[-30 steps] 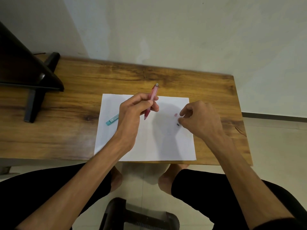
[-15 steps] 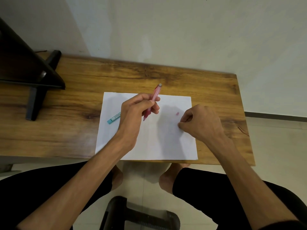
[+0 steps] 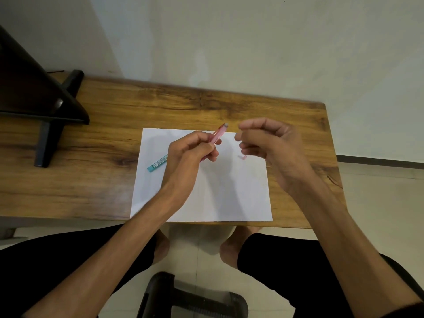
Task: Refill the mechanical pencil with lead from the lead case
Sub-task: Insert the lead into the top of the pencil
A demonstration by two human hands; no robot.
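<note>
1 wooden table [image 3: 286, 115], pale wall [image 3: 252, 42]

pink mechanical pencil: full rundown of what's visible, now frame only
The mechanical pencil is a slim, translucent pink barrel that looks like plastic, ending in a pale grey-white tip at its far, upper end. It is tilted, that end pointing up and away to the right, above the white paper. The left hand grips its lower part, fingers curled round it and hiding most of the barrel; a bit of pink shows below the fingers. The right hand is close beside the top end but apart from it.
</note>
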